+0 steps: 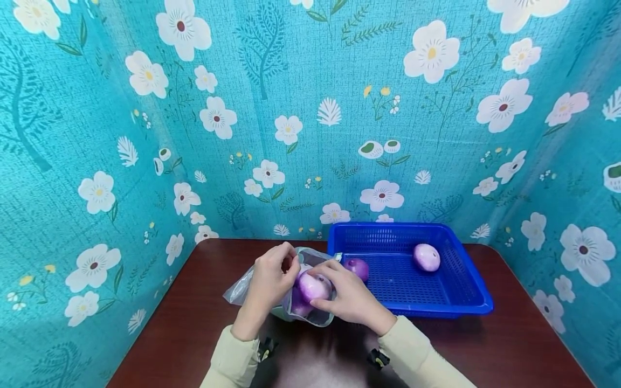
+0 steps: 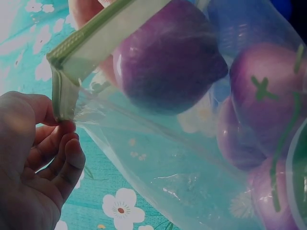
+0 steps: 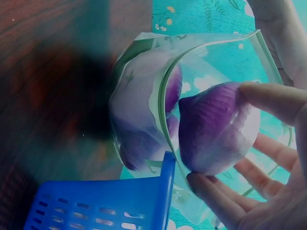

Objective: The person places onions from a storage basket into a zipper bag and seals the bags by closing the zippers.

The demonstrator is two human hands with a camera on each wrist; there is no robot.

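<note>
Clasped onion point(image 3: 216, 129), pinched bag point(image 1: 241, 286)

Held the onion at the bag's mouth in the curled fingers of the right hand point(image 1: 350, 293), at 3 o'clock; pinched the rim point(image 2: 96, 38) with the left hand point(image 1: 273, 274), at 10. Saw more onions point(image 2: 247, 69) inside, through the clear side. Could have snagged the onion through a slack left pinch and limp rim, or slumped the bag with a careless drop. Noted farther off, toward 3, a blue basket point(image 1: 436, 309) with loose onions point(image 1: 427, 257) at its 9 and 2.

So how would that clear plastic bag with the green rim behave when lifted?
The clear plastic bag is probably floppy, judging by its thin, wrinkled film. It may sag heavily, since several round purple onions sit inside.
</note>
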